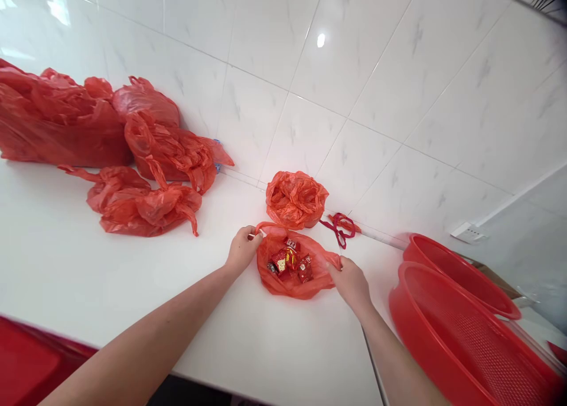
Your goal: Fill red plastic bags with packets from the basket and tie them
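Note:
A red plastic bag rests on the white table, its mouth spread wide between my two hands. Several small wrapped candies in red and gold wrappers lie inside it. My left hand pinches the bag's left rim, where a small white bit shows at the fingertips. On the opposite side, my right hand grips the gathered right edge. Just behind stands another red bag with its rim folded down. Scissors with dark red handles lie to the right of that bag.
Large full red bags stand against the tiled wall at the left, with a crumpled red bag in front. Red plastic baskets are close beside my right forearm. A power socket is on the wall. The table's front edge runs below.

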{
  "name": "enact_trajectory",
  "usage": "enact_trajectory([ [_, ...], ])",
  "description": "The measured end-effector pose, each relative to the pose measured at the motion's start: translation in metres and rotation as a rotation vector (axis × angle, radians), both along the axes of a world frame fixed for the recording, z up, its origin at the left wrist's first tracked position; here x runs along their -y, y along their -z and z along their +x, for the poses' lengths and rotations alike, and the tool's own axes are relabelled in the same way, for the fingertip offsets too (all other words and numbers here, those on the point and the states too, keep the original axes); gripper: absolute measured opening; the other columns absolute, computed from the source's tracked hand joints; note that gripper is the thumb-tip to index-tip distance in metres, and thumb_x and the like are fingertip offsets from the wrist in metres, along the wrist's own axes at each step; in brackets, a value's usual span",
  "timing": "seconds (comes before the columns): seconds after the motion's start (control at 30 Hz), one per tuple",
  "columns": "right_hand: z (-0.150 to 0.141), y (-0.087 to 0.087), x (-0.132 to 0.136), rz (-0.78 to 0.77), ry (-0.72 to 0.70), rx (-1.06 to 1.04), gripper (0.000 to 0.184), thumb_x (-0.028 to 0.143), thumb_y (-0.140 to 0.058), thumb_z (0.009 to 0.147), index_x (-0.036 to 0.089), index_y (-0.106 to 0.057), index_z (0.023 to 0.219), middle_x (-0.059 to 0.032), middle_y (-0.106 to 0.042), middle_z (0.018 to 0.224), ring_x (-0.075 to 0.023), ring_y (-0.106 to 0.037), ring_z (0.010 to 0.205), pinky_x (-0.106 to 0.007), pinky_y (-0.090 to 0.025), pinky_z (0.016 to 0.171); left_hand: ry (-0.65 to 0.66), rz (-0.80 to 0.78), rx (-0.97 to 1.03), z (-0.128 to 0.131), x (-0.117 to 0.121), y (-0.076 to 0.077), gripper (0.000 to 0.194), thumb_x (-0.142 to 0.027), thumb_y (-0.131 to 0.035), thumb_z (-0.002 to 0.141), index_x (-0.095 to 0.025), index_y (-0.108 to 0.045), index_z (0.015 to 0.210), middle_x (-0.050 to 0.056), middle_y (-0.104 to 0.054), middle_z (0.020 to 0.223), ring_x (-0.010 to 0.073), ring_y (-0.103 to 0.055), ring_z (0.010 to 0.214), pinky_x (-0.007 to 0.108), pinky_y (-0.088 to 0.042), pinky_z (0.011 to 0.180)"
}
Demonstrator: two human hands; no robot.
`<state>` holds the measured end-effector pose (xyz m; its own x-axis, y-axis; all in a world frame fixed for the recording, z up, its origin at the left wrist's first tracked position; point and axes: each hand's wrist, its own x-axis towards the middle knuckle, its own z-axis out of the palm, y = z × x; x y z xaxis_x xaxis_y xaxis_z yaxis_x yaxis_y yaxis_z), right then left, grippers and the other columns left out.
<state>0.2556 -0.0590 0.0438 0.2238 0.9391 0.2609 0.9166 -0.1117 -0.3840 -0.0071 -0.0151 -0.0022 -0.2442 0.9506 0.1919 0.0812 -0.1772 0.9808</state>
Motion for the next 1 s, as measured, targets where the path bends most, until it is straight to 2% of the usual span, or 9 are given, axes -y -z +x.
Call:
enact_trajectory([
  [0.1,0.016,-0.029,-0.009,0.072,-0.031,-0.396,0.024,0.043,-0.054,0.07,0.02,-0.057,0.068,0.0014,-0.056,0.058,-0.0154,-0.053,0.057,-0.026,-0.04,0.052,0.069,0.036,0.028,0.001,-0.01,-0.035,0.019,-0.037,-0.054,0.071,-0.019,-0.051,0.064,-0.003,-0.049,0.057,0.0113,-0.047,0.053,0.025,-0.04,0.054],
  [0.23,0.039,-0.08,-0.007,0.294,-0.026,-0.881,0.026,0.038,-0.064,0.061,0.019,-0.062,0.079,-0.0005,-0.064,0.073,-0.0134,-0.058,0.064,-0.025,-0.048,0.057,0.161,0.205,0.182,0.004,-0.021,-0.106,0.016,-0.034,-0.056,0.073,-0.018,-0.052,0.074,-0.001,-0.054,0.066,0.0099,-0.051,0.058,0.023,-0.042,0.056],
  [0.37,0.052,-0.097,0.005,0.258,0.051,-0.705,0.021,0.034,-0.064,0.062,0.018,-0.064,0.075,-0.0011,-0.062,0.071,-0.0132,-0.057,0.064,-0.022,-0.046,0.052,0.301,0.316,0.236,0.006,-0.012,-0.158,0.013,-0.028,-0.059,0.073,-0.018,-0.051,0.072,0.0,-0.056,0.069,0.0082,-0.05,0.057,0.022,-0.042,0.057],
  [0.47,0.058,-0.091,0.018,0.207,0.084,-0.563,0.017,0.029,-0.059,0.066,0.018,-0.067,0.076,-0.0001,-0.06,0.067,-0.0118,-0.055,0.06,-0.021,-0.043,0.051,0.348,0.322,0.145,0.005,0.003,-0.17,0.011,-0.025,-0.06,0.073,-0.017,-0.053,0.071,-0.001,-0.055,0.066,0.008,-0.05,0.057,0.022,-0.041,0.058],
  [0.63,0.069,-0.078,0.041,0.142,-0.181,-0.84,0.031,0.039,-0.062,0.072,0.022,-0.064,0.098,-0.003,-0.062,0.082,-0.0154,-0.059,0.072,-0.024,-0.047,0.056,0.374,0.316,-0.014,-0.018,0.023,-0.149,0.027,-0.035,-0.064,0.073,-0.019,-0.061,0.095,0.004,-0.062,0.094,0.0174,-0.06,0.089,0.031,-0.047,0.079],
  [0.7,0.075,-0.065,0.047,0.18,-0.308,-0.979,0.043,0.047,-0.059,0.076,0.028,-0.055,0.115,-0.0062,-0.061,0.107,-0.0205,-0.06,0.098,-0.031,-0.051,0.072,0.348,0.354,-0.075,-0.036,0.025,-0.126,0.057,-0.039,-0.07,0.068,-0.025,-0.052,0.12,0.007,-0.054,0.124,0.0232,-0.051,0.115,0.034,-0.045,0.09],
  [0.8,0.08,-0.035,0.05,0.166,-0.333,-0.952,0.062,0.05,-0.063,0.074,0.033,-0.04,0.129,-0.0093,-0.044,0.137,-0.0242,-0.042,0.127,-0.043,-0.042,0.097,0.413,0.248,-0.242,-0.062,0.023,-0.08,0.089,-0.044,-0.074,0.062,-0.031,-0.032,0.139,0.01,-0.04,0.142,0.0275,-0.038,0.131,0.037,-0.044,0.095],
  [0.9,0.068,-0.007,0.046,-0.005,-0.417,-0.848,0.087,0.049,-0.071,0.066,0.034,-0.025,0.139,-0.0122,-0.028,0.148,-0.0262,-0.029,0.136,-0.05,-0.03,0.105,0.539,0.075,-0.421,-0.071,0.022,-0.038,0.104,-0.045,-0.08,0.054,-0.031,-0.028,0.143,0.011,-0.027,0.151,0.0322,-0.031,0.135,0.04,-0.043,0.097],
  [1.0,0.033,-0.001,0.037,-0.013,-0.561,-0.834,0.099,0.053,-0.074,0.062,0.036,-0.018,0.142,-0.0091,-0.02,0.152,-0.0263,-0.022,0.139,-0.051,-0.026,0.107,0.599,0.037,-0.438,-0.051,0.023,-0.02,0.117,-0.045,-0.082,0.048,-0.029,-0.02,0.146,0.012,-0.019,0.153,0.0356,-0.029,0.135,0.043,-0.041,0.099],
])
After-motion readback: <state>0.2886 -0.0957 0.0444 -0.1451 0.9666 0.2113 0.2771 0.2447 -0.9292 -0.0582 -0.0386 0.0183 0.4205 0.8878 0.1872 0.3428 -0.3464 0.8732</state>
